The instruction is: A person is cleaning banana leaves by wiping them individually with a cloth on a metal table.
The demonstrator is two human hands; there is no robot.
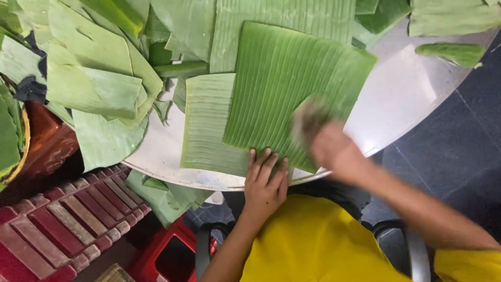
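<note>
A red plastic crate (164,256) is sitting low on the floor, left of the left wrist, and what it is holding is not showing. A woven basket (18,141) at the far left edge is carrying green leaf pieces.

The left hand (265,183) is lying flat with its fingers (267,162) stretched out and released, pressing down on the near edge of a square banana leaf (292,89). The leaf is spreading away from those fingertips, up and to the right, its ribs running away from the hand. The right hand (331,149) is blurring in motion just right of the left fingers; it is closing around a greyish cloth (308,117) and holding it against the leaf's near right part. How tightly its fingers are curling cannot be told through the blur.

A paler leaf sheet (206,125) is lying under the square leaf, sticking out to the left of the left fingers, its near edge reaching almost to the table rim. The round white table (402,99) is showing bare surface to the right of the right hand, and that is the widest open room close to the fingers. Its rim is curving just under both hands, touching the left palm. Beyond the fingers to the upper left, a heap of cut leaves (94,78) is crowding the table, and more leaves (162,196) are hanging below the rim left of the left wrist. A reddish slatted bench (62,224) is standing farther left of that wrist
</note>
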